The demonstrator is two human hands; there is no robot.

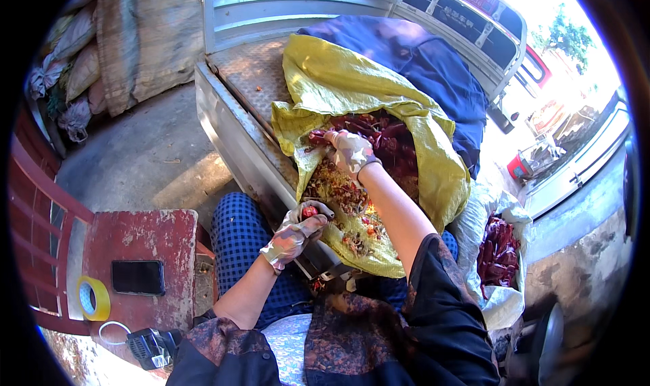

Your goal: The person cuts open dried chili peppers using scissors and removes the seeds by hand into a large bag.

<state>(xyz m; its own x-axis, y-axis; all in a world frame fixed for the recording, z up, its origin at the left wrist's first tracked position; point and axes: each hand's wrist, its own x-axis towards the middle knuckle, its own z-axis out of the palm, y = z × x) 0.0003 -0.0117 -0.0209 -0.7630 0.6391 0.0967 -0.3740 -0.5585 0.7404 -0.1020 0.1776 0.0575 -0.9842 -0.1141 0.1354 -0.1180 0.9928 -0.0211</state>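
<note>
As L grip [298, 234] clasps chili [309, 211], R grip [351, 152] pinches 2nd chili [316, 137] nr sack edge [294, 125].

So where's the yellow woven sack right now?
Head view, centre: the yellow woven sack lies open on the metal cargo bed, in front of the dark blue cloth, with the gloved right hand at its mouth.
</note>
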